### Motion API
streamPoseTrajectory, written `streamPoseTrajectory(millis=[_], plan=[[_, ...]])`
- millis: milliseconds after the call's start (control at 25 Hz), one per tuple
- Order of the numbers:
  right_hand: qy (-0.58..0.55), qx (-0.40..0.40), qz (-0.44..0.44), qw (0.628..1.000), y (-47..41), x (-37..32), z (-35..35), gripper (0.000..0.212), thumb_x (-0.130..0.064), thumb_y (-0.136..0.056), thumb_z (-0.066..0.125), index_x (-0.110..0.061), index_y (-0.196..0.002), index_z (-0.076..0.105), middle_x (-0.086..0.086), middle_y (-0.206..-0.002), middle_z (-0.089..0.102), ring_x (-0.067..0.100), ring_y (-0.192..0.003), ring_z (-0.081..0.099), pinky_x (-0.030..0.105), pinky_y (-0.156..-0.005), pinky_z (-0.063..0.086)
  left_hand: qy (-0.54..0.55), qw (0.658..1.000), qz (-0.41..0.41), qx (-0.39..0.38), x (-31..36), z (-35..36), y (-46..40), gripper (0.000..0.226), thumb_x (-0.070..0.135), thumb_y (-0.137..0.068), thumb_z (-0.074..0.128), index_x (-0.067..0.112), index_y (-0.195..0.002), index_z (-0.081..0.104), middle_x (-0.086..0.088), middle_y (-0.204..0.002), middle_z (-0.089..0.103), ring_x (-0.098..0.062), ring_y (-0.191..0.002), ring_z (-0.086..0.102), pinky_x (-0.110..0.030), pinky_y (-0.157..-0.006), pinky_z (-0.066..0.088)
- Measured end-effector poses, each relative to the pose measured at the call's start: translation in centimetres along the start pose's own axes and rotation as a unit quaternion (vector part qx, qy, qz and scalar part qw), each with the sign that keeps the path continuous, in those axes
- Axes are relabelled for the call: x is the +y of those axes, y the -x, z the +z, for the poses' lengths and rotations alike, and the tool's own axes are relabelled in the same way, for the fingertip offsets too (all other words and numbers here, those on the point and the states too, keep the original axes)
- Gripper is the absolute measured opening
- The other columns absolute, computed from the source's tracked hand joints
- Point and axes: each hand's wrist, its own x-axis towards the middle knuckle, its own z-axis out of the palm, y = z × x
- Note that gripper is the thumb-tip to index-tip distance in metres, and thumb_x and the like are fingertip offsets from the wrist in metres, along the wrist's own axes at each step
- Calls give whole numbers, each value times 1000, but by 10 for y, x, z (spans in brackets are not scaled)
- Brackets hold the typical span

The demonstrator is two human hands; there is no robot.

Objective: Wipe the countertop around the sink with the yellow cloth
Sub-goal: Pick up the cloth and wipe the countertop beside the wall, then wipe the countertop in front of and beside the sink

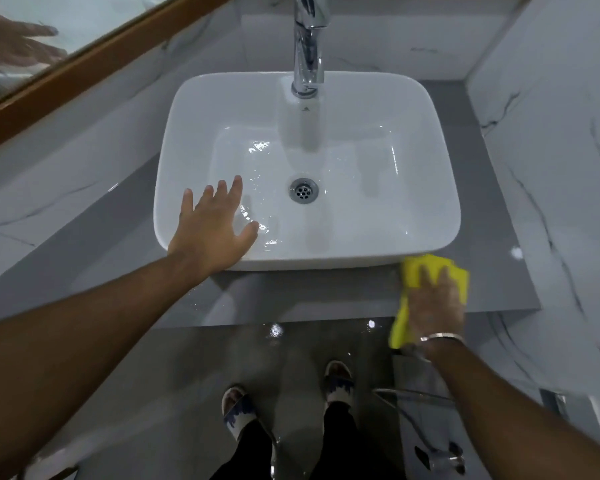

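A white rectangular sink (430, 161) stands on a grey countertop (118, 244). The yellow cloth (433, 268) lies on the countertop's front right strip, just right of the sink's front right corner, and part of it hangs over the front edge. My right hand (433, 303) presses flat on the cloth with a metal bangle at the wrist. My left hand (212, 226) rests with fingers spread on the sink's front left rim and holds nothing.
A chrome tap (309, 46) rises at the sink's back edge. A drain (303, 190) sits in the wet basin. Marble-look walls close in at the left and right, with a wood-framed mirror (49, 29) at the upper left. My sandalled feet (236, 414) stand on the glossy floor below.
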Motion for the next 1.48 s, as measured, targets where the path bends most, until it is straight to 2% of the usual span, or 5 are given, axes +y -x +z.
streamPoseTrajectory(millis=[280,400,680,1160,1480], plan=[[-395,-20,53,917,33,-110,29,48,-35,-97,29,-33,-145,24,-6,-122,65,23,-112,60,39,-100,41,4,1000,-10,4,-1,0,-2,78,59,-87,32,19,-152,12,-12,-157,29,-34,-144,25,-56,-117,6],[-34,-139,-309,940,67,-161,22,52,-39,-90,27,-28,-139,39,10,-156,21,35,-143,11,45,-116,6,13,1000,-7,1,-1,0,0,78,57,-87,31,18,-152,12,-13,-157,28,-33,-144,24,-55,-117,6],[-230,50,-380,895,42,-92,-78,35,-40,-87,48,-18,-109,64,8,-111,65,30,-99,61,45,-80,48,26,999,-11,16,1,-1,0,76,53,-90,38,17,-152,12,-13,-156,29,-34,-144,24,-55,-117,5],[78,-33,-244,966,-40,-135,-99,85,-80,-76,-4,-33,-147,4,11,-159,-2,36,-144,-3,64,-111,2,107,974,106,169,34,-7,54,77,41,-82,51,2,-147,33,-18,-155,31,-33,-144,25,-50,-118,14],[54,-60,-236,968,-45,-134,-95,85,-79,-76,-3,-33,-147,4,9,-159,0,35,-144,0,60,-114,5,23,967,130,-217,124,111,70,75,56,-86,38,1,-136,50,-20,-138,54,-40,-126,51,-48,-105,41]])
